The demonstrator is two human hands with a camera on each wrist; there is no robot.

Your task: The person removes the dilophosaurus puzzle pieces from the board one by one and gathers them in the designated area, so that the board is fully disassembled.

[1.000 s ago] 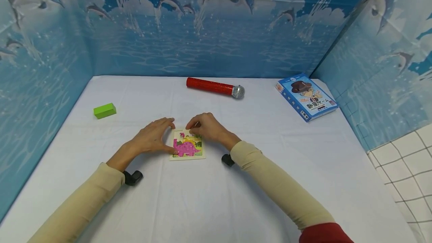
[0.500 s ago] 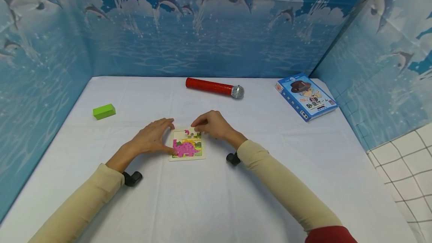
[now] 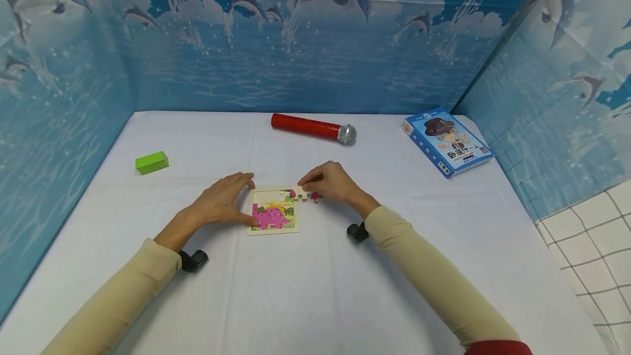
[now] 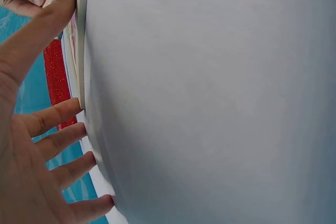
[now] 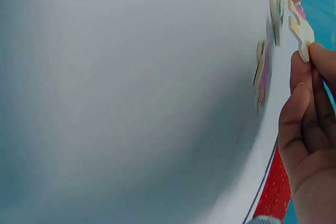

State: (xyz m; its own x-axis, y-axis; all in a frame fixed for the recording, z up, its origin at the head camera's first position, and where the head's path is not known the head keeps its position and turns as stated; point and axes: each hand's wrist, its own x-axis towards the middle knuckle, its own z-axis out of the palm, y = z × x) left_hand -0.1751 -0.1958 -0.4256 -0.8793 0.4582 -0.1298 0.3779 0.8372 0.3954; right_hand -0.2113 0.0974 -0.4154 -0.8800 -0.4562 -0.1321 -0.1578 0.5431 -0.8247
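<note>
A small square jigsaw puzzle [image 3: 273, 232] with a pink dinosaur picture lies mid-table. My left hand [image 3: 223, 200] rests at its left side, thumb on the lower left and index fingertip at the upper corner. In the left wrist view its fingers are spread and fairly straight along the puzzle's edge [image 4: 80, 40]. Between thumb and fingertips, my right hand [image 3: 331, 182] pinches a pale puzzle piece [image 5: 303, 30] over the board's upper right corner. Another puzzle piece [image 5: 262, 72], with pink on it, lies on the table just right of the board. The board's upper part shows pale, bare backing.
A red microphone [image 3: 308, 126] with a silver head lies behind the puzzle. A green block [image 3: 151, 162] sits at the left, and a blue game box [image 3: 448, 141] at the back right. Dolphin-print curtains [image 3: 305, 70] enclose the white-covered table.
My right hand has moved to the right, drawing the pinched puzzle piece from the board's upper part past its right edge. The loose piece beside the board has come into view. My left hand stays put.
</note>
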